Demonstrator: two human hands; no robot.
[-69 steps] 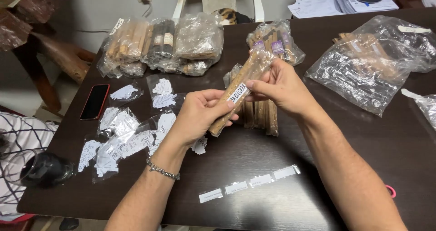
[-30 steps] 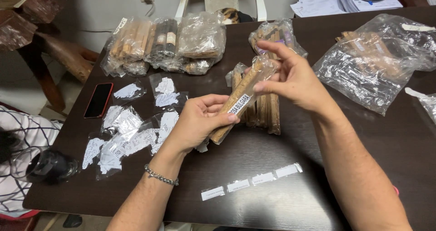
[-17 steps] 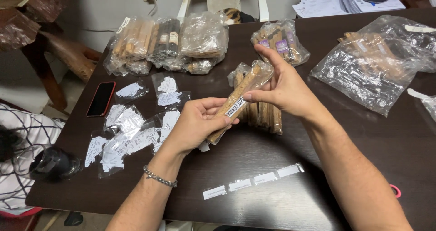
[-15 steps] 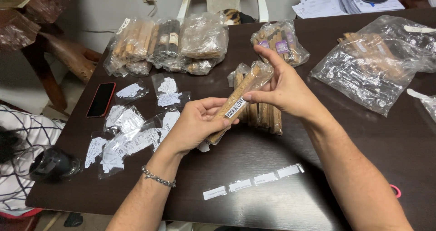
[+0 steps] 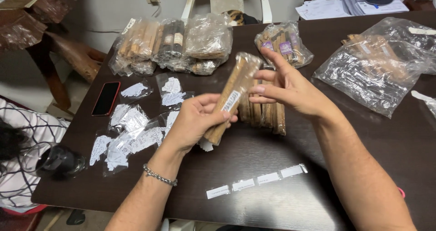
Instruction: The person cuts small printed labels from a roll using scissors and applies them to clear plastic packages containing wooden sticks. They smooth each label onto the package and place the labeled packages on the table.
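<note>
Dark brown bench [image 5: 281,203] fills most of the view. At 2 o'clock sits the biggest item, a large clear bag [image 5: 377,72] of tan sticks. At 11 o'clock there's a row of smaller clear packs [image 5: 172,45], tan ones with a dark one in the middle. At 12 o'clock is a small pack with purple labels [image 5: 284,42].

In the centre, the wrapped stick bundle [image 5: 234,95] is held up off the bench, long axis running from 7 o'clock up to 1 o'clock, with a white rectangular label on its face. The left hand [image 5: 195,122] is curled shut around its lower half. The right hand [image 5: 290,88] is mostly open, fingers stretched out, fingertips touching the upper part from the 3 o'clock side. So the left has the real grip.

Just behind lie loose wrapped sticks [image 5: 265,113]. At 9 o'clock are little clear bags of white paper slips [image 5: 131,131] and a black phone [image 5: 106,98]. At 6 o'clock is a strip of white labels [image 5: 256,181].
</note>
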